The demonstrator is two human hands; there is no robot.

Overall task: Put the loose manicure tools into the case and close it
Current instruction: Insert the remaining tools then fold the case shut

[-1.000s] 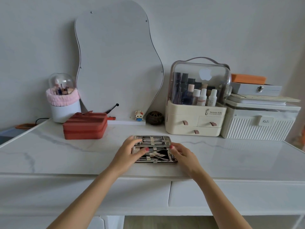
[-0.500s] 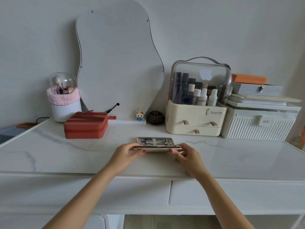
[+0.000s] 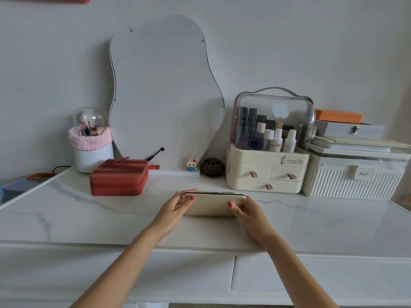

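Red box (image 3: 119,177): on the counter (image 3: 66,218), beyond the left hand. Cream organizer (image 3: 266,170): beyond the right hand. Nothing lies between these and the hands. Case (image 3: 211,204): closed, gold, between both hands. Left hand (image 3: 175,206): curled, gripping its left end. Right hand (image 3: 249,211): curled, gripping its right end.

The case (image 3: 213,204) lies on the counter (image 3: 89,218) between the hands, the left hand (image 3: 175,206) at its left end and the right hand (image 3: 246,211) at its right end. Behind and left of the left hand sits a zipped box (image 3: 119,177), with a brush cup (image 3: 92,144) behind that. A mirror (image 3: 164,90) leans against the wall straight behind the hands. Behind and right of the right hand stands a cosmetics organizer (image 3: 266,165), and a ribbed bin (image 3: 353,181) further right.
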